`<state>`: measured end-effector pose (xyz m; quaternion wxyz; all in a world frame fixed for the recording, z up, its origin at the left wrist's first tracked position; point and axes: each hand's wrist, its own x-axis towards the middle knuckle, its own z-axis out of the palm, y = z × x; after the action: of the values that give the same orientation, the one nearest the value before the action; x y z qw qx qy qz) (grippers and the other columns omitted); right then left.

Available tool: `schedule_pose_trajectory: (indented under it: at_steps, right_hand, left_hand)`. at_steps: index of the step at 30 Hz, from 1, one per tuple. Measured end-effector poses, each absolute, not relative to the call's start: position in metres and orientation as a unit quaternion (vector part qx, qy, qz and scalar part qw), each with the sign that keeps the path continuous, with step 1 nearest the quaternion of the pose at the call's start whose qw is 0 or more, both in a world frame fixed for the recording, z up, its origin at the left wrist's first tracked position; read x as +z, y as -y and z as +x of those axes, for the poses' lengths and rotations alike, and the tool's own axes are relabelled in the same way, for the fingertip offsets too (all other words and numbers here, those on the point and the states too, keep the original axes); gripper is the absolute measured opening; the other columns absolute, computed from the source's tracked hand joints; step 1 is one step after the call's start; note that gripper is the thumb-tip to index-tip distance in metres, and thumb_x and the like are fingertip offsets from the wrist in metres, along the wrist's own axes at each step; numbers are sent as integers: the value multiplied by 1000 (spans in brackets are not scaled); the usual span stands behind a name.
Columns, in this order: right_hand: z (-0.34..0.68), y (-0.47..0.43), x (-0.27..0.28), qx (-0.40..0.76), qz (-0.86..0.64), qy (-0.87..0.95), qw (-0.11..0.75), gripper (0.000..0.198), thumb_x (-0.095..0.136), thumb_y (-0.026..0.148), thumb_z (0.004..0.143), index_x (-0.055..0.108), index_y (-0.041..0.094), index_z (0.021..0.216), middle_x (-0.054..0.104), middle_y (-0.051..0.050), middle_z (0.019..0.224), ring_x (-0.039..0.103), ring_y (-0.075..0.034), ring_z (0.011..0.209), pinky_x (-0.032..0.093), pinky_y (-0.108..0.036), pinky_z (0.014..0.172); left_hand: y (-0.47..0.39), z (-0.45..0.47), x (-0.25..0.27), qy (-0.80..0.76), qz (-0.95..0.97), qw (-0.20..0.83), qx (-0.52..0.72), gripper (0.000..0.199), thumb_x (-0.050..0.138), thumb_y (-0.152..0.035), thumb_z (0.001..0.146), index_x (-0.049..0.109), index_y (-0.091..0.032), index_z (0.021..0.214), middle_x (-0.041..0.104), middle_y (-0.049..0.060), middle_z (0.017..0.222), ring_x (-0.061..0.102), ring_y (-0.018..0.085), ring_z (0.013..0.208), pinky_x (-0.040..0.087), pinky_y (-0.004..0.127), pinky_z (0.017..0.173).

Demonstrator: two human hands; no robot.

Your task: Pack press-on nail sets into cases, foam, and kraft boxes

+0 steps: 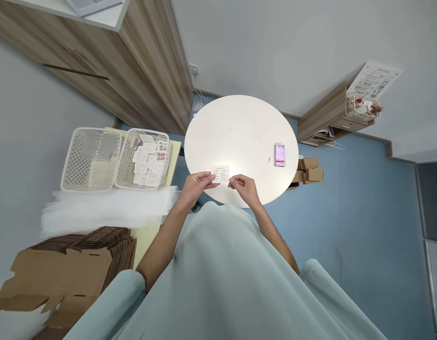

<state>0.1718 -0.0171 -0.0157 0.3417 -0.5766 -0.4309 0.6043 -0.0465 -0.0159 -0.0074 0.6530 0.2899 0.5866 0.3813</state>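
Note:
A small white printed card [221,174] is held over the near part of the round white table [239,123]. My left hand [197,186] grips its left edge between thumb and fingers. At the card's lower right corner, my right hand [244,188] has thumb and forefinger pinched together at the edge. Red and dark print shows on the card's upper face, too small to read. Its underside is hidden.
A phone [279,155] lies on the table's right side. To the left stand a basket of packaged cards [122,163] and a second basket [67,165]. Nearer are white sheets [105,208] and flattened cardboard boxes [72,269]. Small boxes [312,175] sit beyond the table's right edge.

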Motion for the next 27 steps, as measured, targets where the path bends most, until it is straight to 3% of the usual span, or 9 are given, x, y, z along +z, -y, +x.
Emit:
schedule_pose_trajectory:
  at_steps: [6, 10, 15, 21, 27]
  right_hand:
    - [173, 27, -18, 631, -565, 404, 346, 42, 84, 65, 85, 72, 24, 86, 78, -3, 81, 80, -23, 86, 65, -39, 89]
    - [172, 32, -14, 701, -503, 372, 342, 50, 87, 71, 83, 73, 23, 87, 78, -3, 84, 79, -21, 87, 63, -35, 87]
    - [164, 37, -14, 734, -477, 349, 333, 56, 90, 75, 78, 73, 22, 82, 76, -3, 82, 77, -19, 84, 61, -33, 83]
    - [149, 40, -4, 625, -569, 405, 350, 51, 90, 72, 80, 76, 24, 91, 78, -2, 87, 76, -20, 84, 61, -36, 84]
    - [130, 46, 12, 529, -570, 530, 339, 39, 87, 63, 87, 79, 26, 94, 81, -3, 94, 73, -20, 86, 61, -36, 84]
  left_hand:
    - [20, -47, -4, -542, 300, 695, 365, 62, 99, -59, 78, 81, -16, 119, 84, 17, 125, 80, 38, 121, 65, 56, 114]
    - [18, -55, 1, -445, 329, 758, 347, 81, 96, -64, 81, 74, -21, 146, 77, 17, 145, 68, 40, 144, 54, 57, 123]
    - [21, -58, 5, -378, 320, 802, 334, 87, 98, -65, 80, 72, -20, 150, 75, 21, 148, 62, 44, 150, 41, 60, 130]
    - [27, -56, -2, -463, 293, 745, 380, 94, 103, -59, 74, 69, -22, 153, 77, 22, 147, 61, 42, 151, 38, 60, 132]
    - [31, -59, -11, -501, 299, 697, 417, 96, 101, -52, 77, 61, -23, 159, 72, 20, 152, 66, 38, 146, 49, 58, 126]
